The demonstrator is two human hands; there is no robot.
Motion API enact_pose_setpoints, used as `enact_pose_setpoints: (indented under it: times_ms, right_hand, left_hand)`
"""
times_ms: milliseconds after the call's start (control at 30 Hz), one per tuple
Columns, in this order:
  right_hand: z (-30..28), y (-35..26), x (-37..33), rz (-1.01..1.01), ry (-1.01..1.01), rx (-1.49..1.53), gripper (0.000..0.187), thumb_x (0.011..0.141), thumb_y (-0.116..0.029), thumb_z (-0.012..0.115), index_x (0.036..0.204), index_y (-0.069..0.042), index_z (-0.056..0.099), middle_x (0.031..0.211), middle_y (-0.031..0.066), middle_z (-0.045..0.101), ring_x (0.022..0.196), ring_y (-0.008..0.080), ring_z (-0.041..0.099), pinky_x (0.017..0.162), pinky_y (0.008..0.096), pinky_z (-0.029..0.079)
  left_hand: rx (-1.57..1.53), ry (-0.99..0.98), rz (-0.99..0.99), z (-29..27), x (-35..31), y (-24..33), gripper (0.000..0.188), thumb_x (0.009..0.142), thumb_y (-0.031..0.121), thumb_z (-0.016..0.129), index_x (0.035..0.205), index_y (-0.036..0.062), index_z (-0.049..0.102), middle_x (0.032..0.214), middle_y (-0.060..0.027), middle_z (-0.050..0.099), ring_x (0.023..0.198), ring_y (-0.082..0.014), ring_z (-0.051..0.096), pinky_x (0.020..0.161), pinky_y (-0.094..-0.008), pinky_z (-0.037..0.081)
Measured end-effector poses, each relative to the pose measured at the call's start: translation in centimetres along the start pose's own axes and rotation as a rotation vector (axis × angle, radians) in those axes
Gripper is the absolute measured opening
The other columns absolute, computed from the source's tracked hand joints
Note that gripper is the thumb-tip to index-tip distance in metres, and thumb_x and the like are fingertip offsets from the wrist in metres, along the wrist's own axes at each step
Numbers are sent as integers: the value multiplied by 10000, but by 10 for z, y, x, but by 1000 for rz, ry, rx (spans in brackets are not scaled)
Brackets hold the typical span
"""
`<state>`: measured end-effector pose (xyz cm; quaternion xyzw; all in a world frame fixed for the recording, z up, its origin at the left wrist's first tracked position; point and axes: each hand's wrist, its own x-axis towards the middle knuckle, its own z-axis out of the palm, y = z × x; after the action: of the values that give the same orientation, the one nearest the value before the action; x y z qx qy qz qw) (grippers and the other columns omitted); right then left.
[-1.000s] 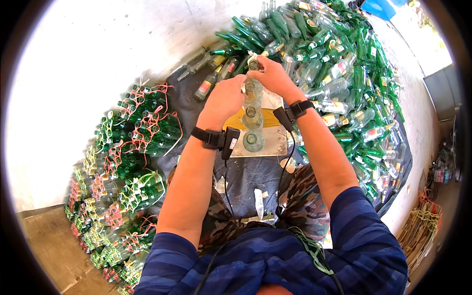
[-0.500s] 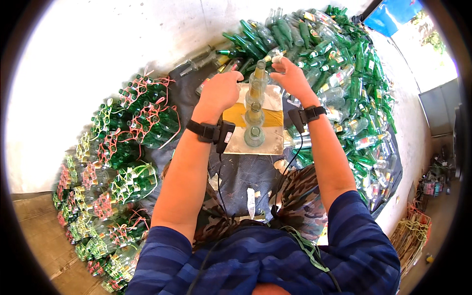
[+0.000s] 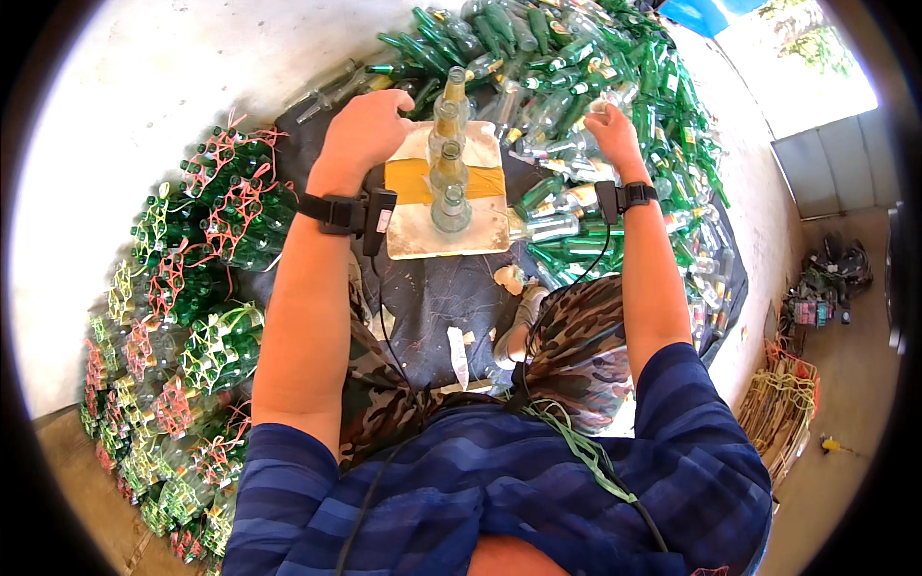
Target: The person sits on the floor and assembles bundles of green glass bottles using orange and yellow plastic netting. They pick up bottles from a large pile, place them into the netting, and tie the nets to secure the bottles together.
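Observation:
Several clear glass bottles (image 3: 450, 208) stand in a row on a pale board (image 3: 408, 240) with a yellow-brown band across it. My left hand (image 3: 370, 125) hovers by the board's far left corner, fingers loosely bent and apart, with nothing visible in them. Over the heap of loose bottles to the right, my right hand (image 3: 615, 132) has its fingers closed around the end of a clear glass bottle (image 3: 617, 96). Most of that bottle is hard to make out among the others.
Loose green and clear bottles (image 3: 663, 144) pile up at the far side and right. Bottle bundles (image 3: 226, 341) tied with red and yellow strips stand at left. A dark sheet (image 3: 423, 298) lies under the board. A crate of sticks (image 3: 778, 403) is at lower right.
My right hand has moved right, away from the standing bottles, and closed on a bottle in the heap. My left hand has drawn slightly away from the row. The view has shifted.

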<state>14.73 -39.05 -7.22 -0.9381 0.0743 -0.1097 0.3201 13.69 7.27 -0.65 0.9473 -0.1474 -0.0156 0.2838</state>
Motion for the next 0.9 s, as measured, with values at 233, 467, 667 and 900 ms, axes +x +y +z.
enact_pose_setpoints:
  times_ms: [233, 467, 667, 900]
  right_hand:
    - [14, 133, -26, 289, -190, -54, 286, 882, -183, 738, 1126, -35, 709, 842, 92, 756, 725, 215, 704, 662, 355, 533]
    - [43, 188, -63, 584, -503, -68, 301, 901, -231, 772, 1157, -91, 695, 779, 83, 739, 539, 199, 666, 520, 344, 556]
    - [100, 225, -31, 793, -489, 457, 191, 988, -144, 698, 1100, 7, 665, 882, 120, 709, 767, 231, 742, 578, 398, 610]
    - [208, 283, -12, 748, -376, 678, 274, 992, -272, 683, 1104, -40, 590, 1014, 143, 654, 819, 290, 660, 698, 423, 563]
  left_hand:
    - [-39, 55, 30, -3, -4, -6, 358, 885, 218, 717, 1200, 48, 738, 1066, -181, 772, 1004, -349, 740, 897, -425, 569]
    - [-69, 49, -21, -6, 3, -7, 338, 899, 240, 701, 1198, 89, 751, 1101, -171, 775, 1043, -362, 731, 903, -437, 566]
    - [-93, 94, -130, -7, 8, -4, 334, 912, 246, 724, 1212, 100, 740, 1043, -147, 784, 989, -338, 745, 864, -424, 565]
    - [-36, 201, -197, -12, 12, 4, 368, 941, 201, 704, 1271, 38, 714, 969, -170, 772, 888, -290, 748, 824, -394, 569]
